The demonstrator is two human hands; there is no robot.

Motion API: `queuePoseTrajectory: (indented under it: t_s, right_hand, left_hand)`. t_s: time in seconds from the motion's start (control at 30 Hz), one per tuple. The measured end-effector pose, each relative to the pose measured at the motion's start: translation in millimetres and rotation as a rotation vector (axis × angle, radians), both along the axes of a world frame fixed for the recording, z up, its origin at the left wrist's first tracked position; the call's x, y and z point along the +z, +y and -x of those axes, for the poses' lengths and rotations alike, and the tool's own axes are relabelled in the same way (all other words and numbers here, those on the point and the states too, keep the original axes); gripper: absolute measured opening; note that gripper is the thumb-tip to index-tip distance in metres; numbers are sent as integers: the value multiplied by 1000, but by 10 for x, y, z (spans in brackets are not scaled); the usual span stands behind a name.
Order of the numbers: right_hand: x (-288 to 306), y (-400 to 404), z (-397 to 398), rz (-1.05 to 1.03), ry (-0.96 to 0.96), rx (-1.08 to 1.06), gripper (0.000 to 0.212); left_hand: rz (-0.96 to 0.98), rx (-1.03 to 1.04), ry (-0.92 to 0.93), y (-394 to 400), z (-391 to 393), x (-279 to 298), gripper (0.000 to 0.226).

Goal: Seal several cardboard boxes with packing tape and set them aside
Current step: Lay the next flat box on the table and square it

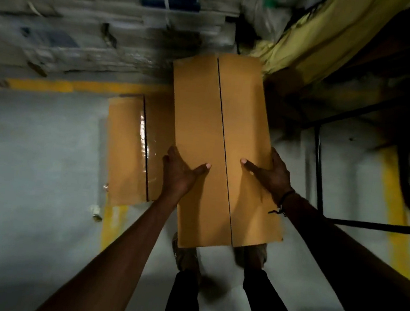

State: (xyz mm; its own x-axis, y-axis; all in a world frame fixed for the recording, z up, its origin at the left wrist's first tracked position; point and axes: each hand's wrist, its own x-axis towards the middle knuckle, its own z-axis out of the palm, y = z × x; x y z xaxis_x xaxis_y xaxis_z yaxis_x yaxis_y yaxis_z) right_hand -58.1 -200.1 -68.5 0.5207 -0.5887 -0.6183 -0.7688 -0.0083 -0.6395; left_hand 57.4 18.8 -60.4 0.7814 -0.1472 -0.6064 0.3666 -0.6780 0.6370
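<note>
A person stands over a pale floor (36, 151) and holds a long cardboard box (222, 144) in the air in front of the body, above the feet. The box's long axis runs straight away from the person, and its two top flaps meet in a dark centre seam that shows no tape. The left hand (179, 173) clasps the left side of the box near its close end, thumb lying on the top face and fingers wrapped over the edge; the right hand (271, 174) mirrors it on the right side, thumb on top and fingers curled down the far wall. Both hands sit in the near half, so the far end of the box overhangs well beyond them. Just to the left, and lower, a second box (129, 150) lies on the floor with glossy tape along its seam, its long axis roughly parallel to the carried one; the carried box overlaps its right edge in this view. The left hand is the nearer to that taped box. Judging from the bare seam, the carried box has yet to be sealed, and setting it down would mean lowering it with the far end kept level.
</note>
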Motion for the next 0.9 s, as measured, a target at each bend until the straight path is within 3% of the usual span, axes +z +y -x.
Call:
queuePoseTrajectory:
  t_s: [0.27,0.43,0.53,0.67,0.9]
  right_hand:
    - [2213,318,17,145,-177,6,97]
    - [3547,472,164,281,-254,-10,117]
    - [4324,528,354,372,-311,-33,106]
    - [5198,485,668,521,-347,-75,85]
    - [6094,77,1513,656,-333,-172,101]
  left_hand:
    - [28,-50,-227,304,-87,2203,123]
    - [40,-40,-347,461,41,3591,120]
    - [64,-66,-447,525,184,4327,117]
    - [88,-114,-573,448,397,5142,113]
    - [155,-194,-662,-104,1052,5996,116]
